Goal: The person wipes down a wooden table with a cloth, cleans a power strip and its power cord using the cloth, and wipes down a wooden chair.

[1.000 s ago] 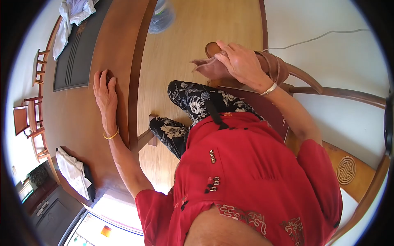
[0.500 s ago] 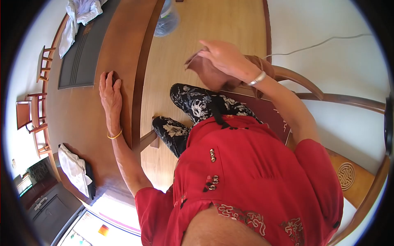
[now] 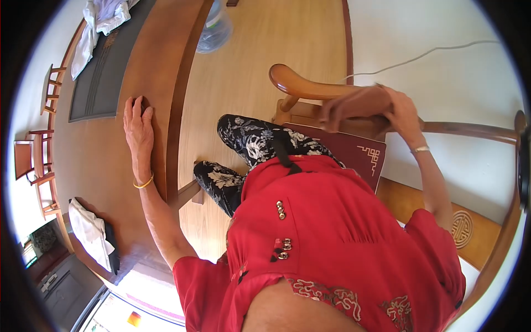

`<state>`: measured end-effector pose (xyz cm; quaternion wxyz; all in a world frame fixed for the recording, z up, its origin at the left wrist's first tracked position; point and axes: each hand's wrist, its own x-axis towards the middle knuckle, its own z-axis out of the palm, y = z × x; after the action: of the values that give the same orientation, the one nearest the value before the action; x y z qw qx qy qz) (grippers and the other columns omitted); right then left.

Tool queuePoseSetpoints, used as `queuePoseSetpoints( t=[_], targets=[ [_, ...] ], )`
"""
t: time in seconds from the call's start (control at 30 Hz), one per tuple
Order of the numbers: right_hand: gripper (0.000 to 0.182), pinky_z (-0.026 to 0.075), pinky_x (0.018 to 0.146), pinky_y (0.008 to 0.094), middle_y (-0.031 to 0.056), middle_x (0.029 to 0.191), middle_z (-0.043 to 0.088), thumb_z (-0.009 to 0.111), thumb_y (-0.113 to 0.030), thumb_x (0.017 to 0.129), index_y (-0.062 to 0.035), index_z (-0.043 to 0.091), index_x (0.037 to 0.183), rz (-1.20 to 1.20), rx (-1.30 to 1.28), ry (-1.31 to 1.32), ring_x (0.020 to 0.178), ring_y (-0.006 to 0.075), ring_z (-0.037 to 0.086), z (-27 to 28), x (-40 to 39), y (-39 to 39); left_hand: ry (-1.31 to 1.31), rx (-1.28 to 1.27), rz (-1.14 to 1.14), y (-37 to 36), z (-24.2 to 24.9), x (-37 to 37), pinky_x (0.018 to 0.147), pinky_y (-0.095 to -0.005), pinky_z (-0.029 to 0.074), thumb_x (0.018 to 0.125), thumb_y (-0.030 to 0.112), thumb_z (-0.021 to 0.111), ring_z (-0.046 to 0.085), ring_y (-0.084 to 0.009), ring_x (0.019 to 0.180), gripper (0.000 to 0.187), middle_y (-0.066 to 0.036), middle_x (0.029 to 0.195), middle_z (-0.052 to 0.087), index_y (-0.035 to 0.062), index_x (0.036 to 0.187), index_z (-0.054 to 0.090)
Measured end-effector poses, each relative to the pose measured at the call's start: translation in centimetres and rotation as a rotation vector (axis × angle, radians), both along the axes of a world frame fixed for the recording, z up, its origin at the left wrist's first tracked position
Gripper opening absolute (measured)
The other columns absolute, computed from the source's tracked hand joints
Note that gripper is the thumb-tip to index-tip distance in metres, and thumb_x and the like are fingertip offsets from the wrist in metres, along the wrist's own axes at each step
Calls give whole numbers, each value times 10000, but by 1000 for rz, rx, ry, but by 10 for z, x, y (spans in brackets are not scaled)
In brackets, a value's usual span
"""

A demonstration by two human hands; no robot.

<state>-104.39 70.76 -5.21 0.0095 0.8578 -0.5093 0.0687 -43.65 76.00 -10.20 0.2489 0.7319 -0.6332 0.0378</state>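
White cloth (image 3: 89, 232) lies on the table (image 3: 88, 166). The left hand (image 3: 138, 130) rests palm down there, fingers slightly spread. Rightward, brown cloth (image 3: 354, 108), blurred, covers part of the chair's armrest (image 3: 304, 86); the right hand (image 3: 404, 115) grips its right end between thumb and fingers.

Two hands (image 3: 138, 130), two bracelets (image 3: 142, 183), one brown cloth (image 3: 359, 105). One worktop (image 3: 91, 160), two cloth piles (image 3: 89, 229). One armchair (image 3: 310, 88), one seat cushion (image 3: 354, 148), one cable (image 3: 426, 54), one clear plastic container (image 3: 214, 33). Background chairs (image 3: 23, 160): at least two, exact count unclear.
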Motion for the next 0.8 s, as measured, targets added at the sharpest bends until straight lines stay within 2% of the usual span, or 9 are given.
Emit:
queuePoseSetpoints(
  t=[0.2,0.27,0.4,0.5,0.57,0.6,0.67,0.73,0.8],
  targets=[
    [435,418,940,402,112,1162,579,595,-41,759,-81,531,1188,-182,-81,66,1094,303,520,3,-87,38,-18,-2,-27,-1,-7,11,1011,-404,348,914,192,511,412,-369,1226,358,-191,1349,430,41,1239,516],
    [375,443,913,408,131,1104,606,505,19,776,-76,571,1132,-177,-154,-37,1039,326,554,3,-92,42,-8,13,-24,-1,-11,13,1022,-408,340,925,203,498,400,-369,1243,372,-199,1365,418,46,1262,501],
    [348,479,815,365,152,970,641,419,47,797,-48,586,1088,-585,-212,-358,931,320,605,28,-66,56,6,17,-14,1,-8,10,1028,-419,331,935,220,479,389,-366,1255,384,-202,1378,401,49,1279,487],
    [307,450,824,285,101,929,634,452,11,841,-20,580,1118,-834,-583,-820,901,178,573,58,-66,66,42,60,21,1,-6,8,1030,-421,328,938,224,471,377,-363,1264,385,-197,1392,382,49,1281,484],
    [270,442,847,297,116,992,611,472,-37,869,47,566,1108,-844,-844,-914,939,191,562,92,-78,69,36,37,3,3,-9,11,1031,-420,326,938,224,469,374,-361,1268,385,-192,1399,374,50,1282,483],
    [270,442,838,303,117,1028,572,491,-47,893,89,537,1122,-607,-1048,-1098,937,205,546,96,-126,69,21,35,-9,1,-9,13,1032,-419,325,939,224,468,370,-358,1271,385,-187,1405,367,51,1283,483],
    [245,453,796,294,100,1012,540,539,13,858,71,514,1094,-723,-1318,-963,895,195,540,194,-62,83,17,31,-22,-1,-9,15,1032,-419,324,940,224,464,369,-357,1272,384,-186,1403,370,51,1283,482],
    [218,458,785,298,110,988,551,561,11,834,62,522,1042,-591,-1480,-1080,890,185,539,207,-58,76,11,42,-7,3,-10,17,1032,-418,323,942,225,460,368,-355,1273,383,-186,1401,373,51,1283,482],
    [235,460,784,295,112,966,564,567,18,819,57,523,1046,-682,-1590,-881,877,181,540,195,-58,63,22,53,-12,1,-8,18,1029,-422,325,945,229,455,369,-357,1271,379,-186,1394,381,51,1279,482]
  ],
)
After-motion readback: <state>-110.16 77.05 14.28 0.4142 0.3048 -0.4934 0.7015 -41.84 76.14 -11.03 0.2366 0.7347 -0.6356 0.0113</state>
